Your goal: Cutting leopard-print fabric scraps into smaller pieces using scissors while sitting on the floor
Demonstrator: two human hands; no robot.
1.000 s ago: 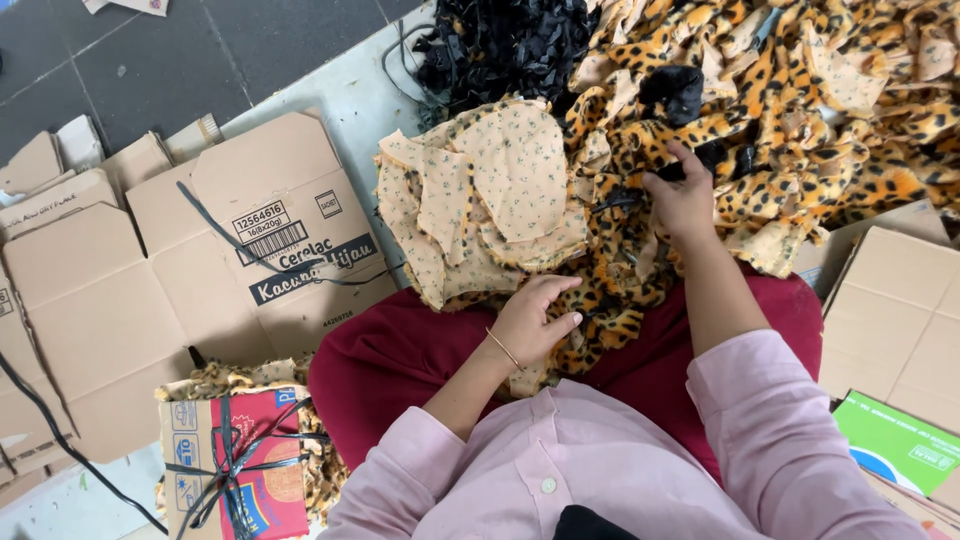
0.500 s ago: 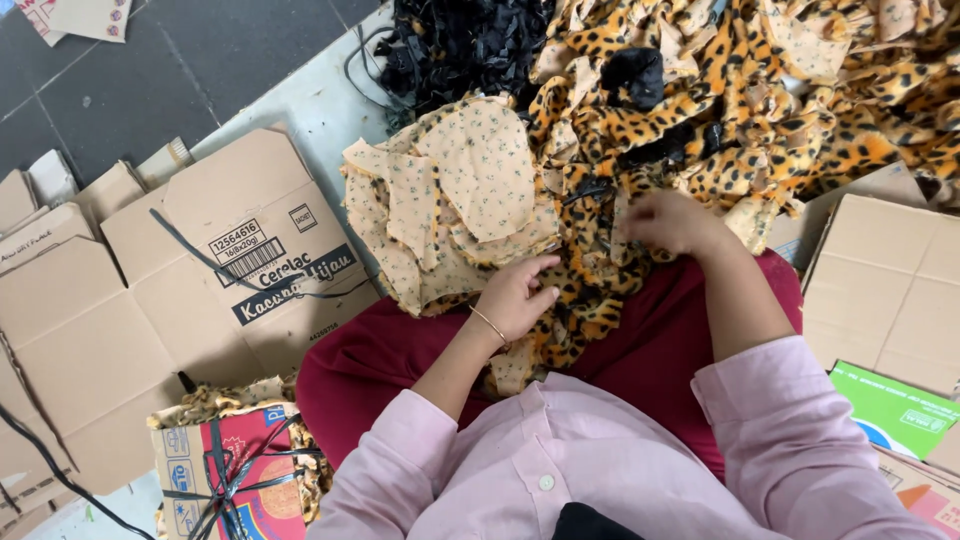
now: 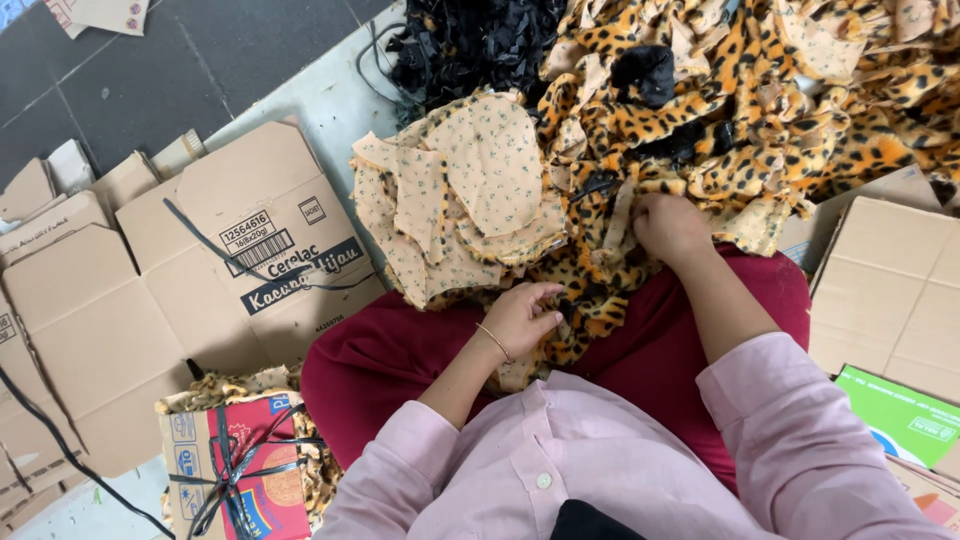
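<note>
A leopard-print strip (image 3: 590, 290) is stretched over the red lap, its long axis running from the near left hand (image 3: 522, 318) to the far right hand (image 3: 668, 226). It is pinched in loosely curled left fingers and gripped in a closed right fist; orange, black-spotted plush is seen, beside a beige pile (image 3: 470, 200).

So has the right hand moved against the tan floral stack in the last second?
Yes. The right hand has pulled back toward the body and sits lower beside the tan floral stack, gripping leopard-print fabric at the pile's near edge.
</note>
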